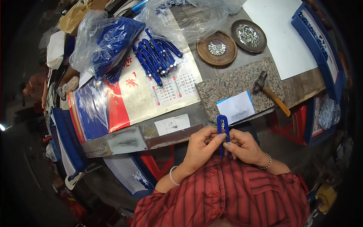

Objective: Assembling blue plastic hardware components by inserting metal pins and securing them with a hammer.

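Note:
In front of my chest, above the near edge of the bench, I hold a blue U-shaped piece (222,118) with its curved end pointing away from me. Small metal parts show between its two legs. My left hand (203,146) pinches the left leg between thumb and fingers. The right leg is pinched in the same way by my right hand (245,146). Just beyond the curved end lies a white paper pad (236,107) with a blue edge and dark smudges. A heap of similar slender blue pieces (155,56) with metal tips rests on a calendar sheet (141,108).
A hammer (269,90) lies on the granite slab (215,87). Beyond stand two round dishes, one wooden (202,53) and one dark (263,46), holding small metal parts. A plastic bag of blue pieces (111,43) sits far left. Blue trays (311,36) flank the bench.

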